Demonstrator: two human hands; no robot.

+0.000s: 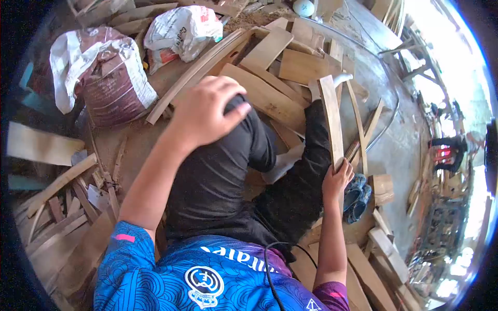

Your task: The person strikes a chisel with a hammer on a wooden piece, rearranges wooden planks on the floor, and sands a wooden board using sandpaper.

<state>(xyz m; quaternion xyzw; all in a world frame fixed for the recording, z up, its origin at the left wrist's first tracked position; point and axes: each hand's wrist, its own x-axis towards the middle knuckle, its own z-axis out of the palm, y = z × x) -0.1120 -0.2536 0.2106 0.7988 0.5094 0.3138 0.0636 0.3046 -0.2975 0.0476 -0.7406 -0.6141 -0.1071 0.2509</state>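
My left hand [210,109] rests over my bent knee in dark trousers, fingers spread around the knee and nothing held in them. On the right side, my right hand [338,180] grips the lower end of a long, narrow wooden strip [332,114]. The strip points up and away from me, over my other leg. Between and beyond my legs lie flat wooden boards [267,96].
A brown and white sack [111,85] and a white plastic bag [182,33] stand at the upper left. Wood offcuts [78,207] lie at the left. Dark blue shoes [357,198] sit right of my right hand. A person [451,153] is at the far right.
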